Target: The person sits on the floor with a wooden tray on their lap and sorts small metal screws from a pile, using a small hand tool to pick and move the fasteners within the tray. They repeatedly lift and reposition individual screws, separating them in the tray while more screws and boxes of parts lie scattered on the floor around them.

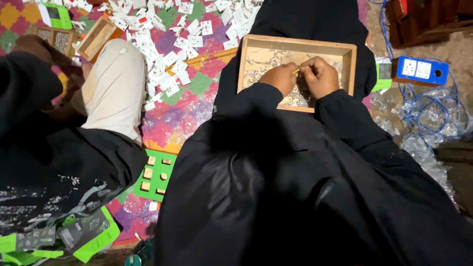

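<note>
The scene is dim, and light falls mainly toward twelve o'clock, on the wooden tray [295, 41] and the scattered white parts [167, 64]. The black garments from five to nine o'clock sink into near-featureless shadow. Fine detail is soft, edges bow slightly, and the plastic wrap [428, 133] at three o'clock glints.

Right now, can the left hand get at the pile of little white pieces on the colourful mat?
Probably yes: the left hand sits in the wooden tray, and the white pieces lie uncovered just beyond its left rim.
</note>
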Tool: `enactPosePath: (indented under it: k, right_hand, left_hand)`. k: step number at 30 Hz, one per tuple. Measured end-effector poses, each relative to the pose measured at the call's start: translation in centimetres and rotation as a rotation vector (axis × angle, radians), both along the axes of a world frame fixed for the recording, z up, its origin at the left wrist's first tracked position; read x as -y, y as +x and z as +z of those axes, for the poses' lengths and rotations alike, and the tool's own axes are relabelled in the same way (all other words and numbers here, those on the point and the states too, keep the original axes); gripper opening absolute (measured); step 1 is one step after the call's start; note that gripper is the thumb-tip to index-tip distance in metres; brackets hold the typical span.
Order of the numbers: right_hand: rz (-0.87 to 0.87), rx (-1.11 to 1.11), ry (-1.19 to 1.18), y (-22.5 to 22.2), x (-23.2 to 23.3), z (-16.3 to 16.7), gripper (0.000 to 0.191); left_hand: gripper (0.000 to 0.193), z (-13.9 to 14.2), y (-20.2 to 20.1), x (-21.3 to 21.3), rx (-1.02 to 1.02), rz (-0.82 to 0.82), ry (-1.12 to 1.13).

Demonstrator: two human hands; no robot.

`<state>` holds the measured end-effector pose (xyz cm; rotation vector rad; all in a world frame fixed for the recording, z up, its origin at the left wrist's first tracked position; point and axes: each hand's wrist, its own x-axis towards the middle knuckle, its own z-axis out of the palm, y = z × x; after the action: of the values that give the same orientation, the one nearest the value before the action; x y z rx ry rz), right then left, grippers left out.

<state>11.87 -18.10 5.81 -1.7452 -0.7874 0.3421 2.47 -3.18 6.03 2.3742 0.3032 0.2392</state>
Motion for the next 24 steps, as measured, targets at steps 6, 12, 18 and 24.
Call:
enactPosePath:
  k: [6,12,18,24]
  right_hand:
    - [0.047,-0.403,0.157,1.5,0.0,-0.5,0.007]
    - [0.003,-0.118,-0.094,1.0,0.6,-0.9,0.014]
    - [0.121,-0.109,-0.072,1.5,1.1,-1.4,0.014]
    - [0.438,-0.090,-0.135,0.2,1.8,-1.6,0.011]
  left_hand:
    - [0.020,0.4,0.0,0.1,0.086,0.007,-0.124]
    - [0.020,0.7,-0.1,0.2,-0.023,0.033,0.031]
    - [0.022,-0.3,0.1,0.2,-0.018,0.039,0.048]
    - [0.022,-0.3,0.5,-1.9,-0.106,0.272,-0.031]
